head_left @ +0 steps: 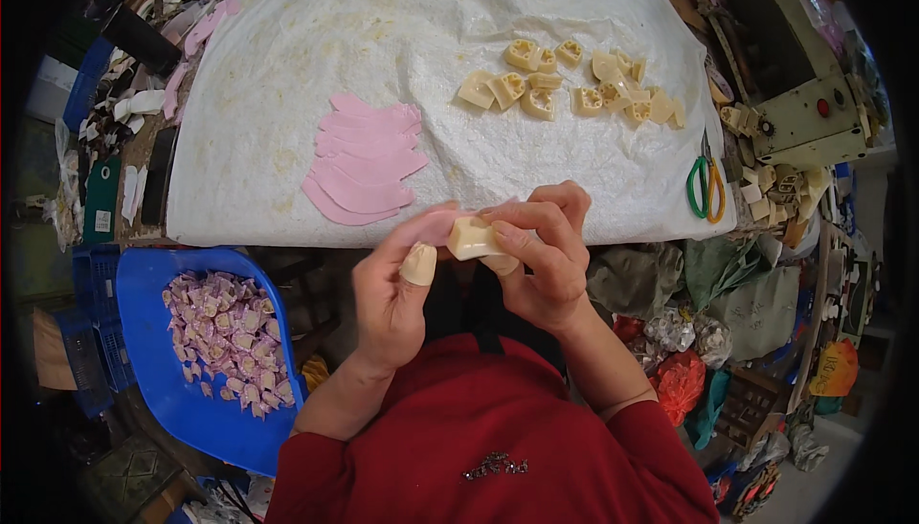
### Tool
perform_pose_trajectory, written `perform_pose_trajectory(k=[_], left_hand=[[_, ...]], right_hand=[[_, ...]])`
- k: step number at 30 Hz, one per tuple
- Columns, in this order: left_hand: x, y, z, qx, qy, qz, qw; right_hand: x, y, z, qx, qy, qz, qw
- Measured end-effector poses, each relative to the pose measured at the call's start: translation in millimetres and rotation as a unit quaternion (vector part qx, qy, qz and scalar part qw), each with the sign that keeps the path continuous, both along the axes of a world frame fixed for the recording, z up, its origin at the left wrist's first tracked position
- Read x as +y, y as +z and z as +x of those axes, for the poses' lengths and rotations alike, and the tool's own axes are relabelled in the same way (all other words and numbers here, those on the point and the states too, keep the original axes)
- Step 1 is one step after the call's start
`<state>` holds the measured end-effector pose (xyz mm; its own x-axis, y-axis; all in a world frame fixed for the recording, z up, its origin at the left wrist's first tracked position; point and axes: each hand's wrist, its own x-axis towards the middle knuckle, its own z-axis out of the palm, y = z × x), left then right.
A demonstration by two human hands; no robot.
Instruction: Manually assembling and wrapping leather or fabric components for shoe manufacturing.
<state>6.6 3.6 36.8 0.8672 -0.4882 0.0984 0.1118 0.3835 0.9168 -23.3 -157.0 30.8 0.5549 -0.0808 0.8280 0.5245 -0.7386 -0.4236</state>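
Just off the near table edge, my two hands meet around a cream plastic shoe heel point(471, 238). My right hand point(550, 261) pinches the heel from the right with thumb and fingers. My left hand point(383, 299) is closed on a pink strip point(437, 226) that lies against the heel's back and left side; my fingers partly hide it. Cream finger cots cover my left thumb and a right fingertip. On the table, a stack of overlapping pink cut pieces point(366, 162) lies beyond my left hand. Several loose cream heels point(539, 103), ribbed and hollow inside, lie farther back to the right.
White woven sheeting point(268, 141) covers the table. Scissors point(706, 187) with green and orange handles lie near its right edge. A blue tub point(177, 400) of pink-covered pieces stands at lower left. A machine housing point(809, 127) stands right, above bags and cloth.
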Motion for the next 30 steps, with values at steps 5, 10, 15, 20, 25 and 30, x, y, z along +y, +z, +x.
perform_pose_trajectory(k=[5,10,15,20,25,30], left_hand=[[9,12,6,-0.123,0.099,0.172,0.972],[4,3,6,-0.156,0.096,0.166,0.969],[2,-2,4,-0.306,0.133,0.219,0.917],[4,-5,7,-0.306,0.108,0.225,0.919],[3,-14,15,-0.181,0.057,0.112,0.975],[0,-5,21,-0.261,0.045,0.158,0.951]], right_hand=[[6,24,-8,0.091,-0.069,-0.099,0.989],[7,30,-11,0.207,-0.069,-0.136,0.966],[5,26,-10,0.223,-0.038,-0.119,0.967],[-5,7,-7,0.184,0.021,-0.037,0.982],[-3,6,-8,0.201,0.107,0.074,0.971],[-4,8,-12,0.252,0.163,0.146,0.943]])
